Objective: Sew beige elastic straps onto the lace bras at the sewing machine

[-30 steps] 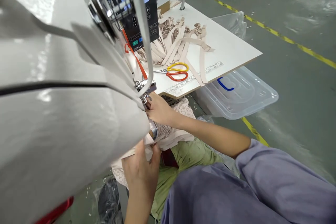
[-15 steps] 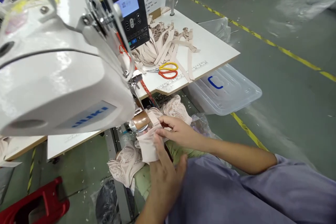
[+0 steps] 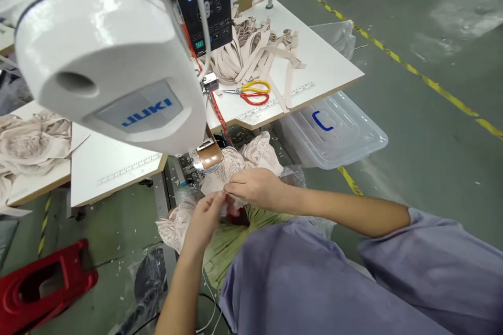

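Below the front edge of the bench, my fingertips [image 3: 223,196] meet on a pale lace garment [image 3: 236,165]. My left hand [image 3: 204,218] has thumb and fingers pinched together on a fold of it, palm turned away from me, forearm rising from the bottom of the view. My right hand [image 3: 255,187] is curled over the same fold from the other side, fingers closed on the cloth, knuckles up, with the bare forearm running back to a lilac sleeve [image 3: 432,261]. The garment hangs off the small brown sewing arm [image 3: 208,157] of the machine and spills down over my lap, part of it trailing to the left of my left wrist.

Over all this the white sewing machine head [image 3: 110,52] crowds the upper left and hides much of the bench [image 3: 330,68] behind it. Further back on the bench lies a heap of beige straps [image 3: 251,49], with scissors [image 3: 253,93] near its front edge. A clear plastic box [image 3: 334,133] sits on the floor beyond the bench's right corner. More pale fabric [image 3: 31,141] rests on the bench's far left edge.
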A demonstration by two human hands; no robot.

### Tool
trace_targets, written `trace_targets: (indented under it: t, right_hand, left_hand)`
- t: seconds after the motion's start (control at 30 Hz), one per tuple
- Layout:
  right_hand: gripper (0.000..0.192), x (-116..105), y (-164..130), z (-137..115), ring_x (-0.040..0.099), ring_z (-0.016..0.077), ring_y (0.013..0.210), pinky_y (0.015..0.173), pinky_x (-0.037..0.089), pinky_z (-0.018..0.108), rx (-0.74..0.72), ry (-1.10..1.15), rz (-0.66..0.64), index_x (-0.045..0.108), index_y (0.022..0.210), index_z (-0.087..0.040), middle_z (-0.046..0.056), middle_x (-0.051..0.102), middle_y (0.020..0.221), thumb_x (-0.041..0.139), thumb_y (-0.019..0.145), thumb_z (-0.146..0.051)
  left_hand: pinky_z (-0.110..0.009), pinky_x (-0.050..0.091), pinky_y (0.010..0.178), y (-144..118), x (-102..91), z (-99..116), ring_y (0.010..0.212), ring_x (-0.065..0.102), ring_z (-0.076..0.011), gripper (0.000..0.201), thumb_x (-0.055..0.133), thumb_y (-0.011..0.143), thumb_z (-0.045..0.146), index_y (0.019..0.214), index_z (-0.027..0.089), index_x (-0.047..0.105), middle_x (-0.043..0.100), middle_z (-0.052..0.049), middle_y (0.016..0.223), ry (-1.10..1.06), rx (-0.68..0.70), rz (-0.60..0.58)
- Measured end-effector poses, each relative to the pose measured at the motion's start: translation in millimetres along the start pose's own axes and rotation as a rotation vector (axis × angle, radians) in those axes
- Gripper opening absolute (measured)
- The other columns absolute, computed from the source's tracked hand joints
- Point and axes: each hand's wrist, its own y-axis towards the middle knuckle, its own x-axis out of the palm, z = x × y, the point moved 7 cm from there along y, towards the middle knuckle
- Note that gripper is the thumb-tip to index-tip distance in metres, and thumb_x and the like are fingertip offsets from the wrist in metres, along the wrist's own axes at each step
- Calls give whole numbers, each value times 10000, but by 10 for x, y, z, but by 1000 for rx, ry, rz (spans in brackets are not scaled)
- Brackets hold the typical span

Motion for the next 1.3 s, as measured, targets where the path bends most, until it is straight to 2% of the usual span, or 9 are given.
trace_targets:
  t: [0.1, 0.2, 0.3, 0.57, 0.8, 0.97, 1.1, 1.2, 1.3]
  right_hand:
    - [208, 61, -6, -12, 590, 174, 742, 658, 415, 295, -76, 28, 87, 704, 954, -209, 47, 679, 814, 498, 968, -185]
    - [222, -9, -28, 100, 618, 214, 968, 837, 490, 363, 69, 200, 194, 662, 1133, -215, 89, 675, 1055, 572, 932, -243]
    - [321, 12, -59, 176, 627, 208, 932, 812, 514, 359, 228, 310, 198, 655, 1156, -204, 87, 659, 1049, 666, 894, -390]
    - [220, 193, -20, 81, 640, 167, 852, 700, 491, 292, 188, 217, 129, 705, 1053, -204, 58, 695, 948, 580, 967, -363]
    - [151, 176, 24, 29, 636, 157, 806, 686, 489, 276, 52, 155, 229, 693, 947, -202, 48, 703, 868, 545, 971, -225]
    - [135, 290, -18, 161, 658, 151, 799, 711, 521, 270, 112, 325, 159, 699, 950, -180, 51, 713, 902, 600, 935, -270]
    - [218, 121, 66, 731, 679, 150, 871, 800, 535, 269, 179, 392, 33, 710, 1068, -198, 40, 738, 970, 578, 959, -332]
    - [311, -370, 294, 1573, 634, 231, 1047, 918, 490, 370, 433, -30, 198, 662, 1176, -141, 129, 690, 1161, 452, 992, -277]
    - [382, -591, 646, 2256, 560, 336, 1132, 955, 421, 453, 572, -421, 33, 608, 1240, -58, 231, 624, 1234, 441, 952, -243]
  left_hand:
    - [-316, 512, 642, 27, 51, -144, 538, 515, -134, 455, 576, 840, 617, 766, 169, 607, 489, 28, 567, -323, -36, -70]
    - [-242, 443, 586, -30, -2, -182, 547, 447, -91, 399, 611, 856, 558, 758, 173, 571, 497, 32, 650, -380, 12, 8]
    - [-219, 362, 550, -109, -78, -134, 560, 418, -93, 376, 577, 910, 511, 750, 171, 598, 482, 37, 628, -287, 88, 97]
    - [-232, 412, 612, -172, -173, 47, 609, 525, -128, 347, 480, 966, 431, 814, 177, 661, 608, 5, 673, 151, 194, 264]
    - [-239, 439, 629, -88, -136, 10, 647, 578, -140, 351, 434, 985, 424, 796, 189, 615, 632, -5, 695, 113, 192, 273]
    - [-228, 325, 534, 86, -203, -113, 547, 407, -108, 384, 589, 899, 514, 691, 196, 530, 446, 51, 572, 65, 131, 331]
    - [-220, 316, 539, 213, -253, -223, 545, 376, -98, 369, 619, 885, 507, 713, 189, 546, 428, 57, 586, -145, 86, 248]
    - [-210, 283, 530, 210, -252, -225, 547, 349, -84, 339, 639, 884, 447, 703, 177, 545, 436, 53, 605, -286, 81, 184]
    - [-208, 278, 532, 179, -234, -201, 549, 346, -77, 323, 616, 896, 416, 699, 172, 540, 458, 44, 626, -379, 68, 147]
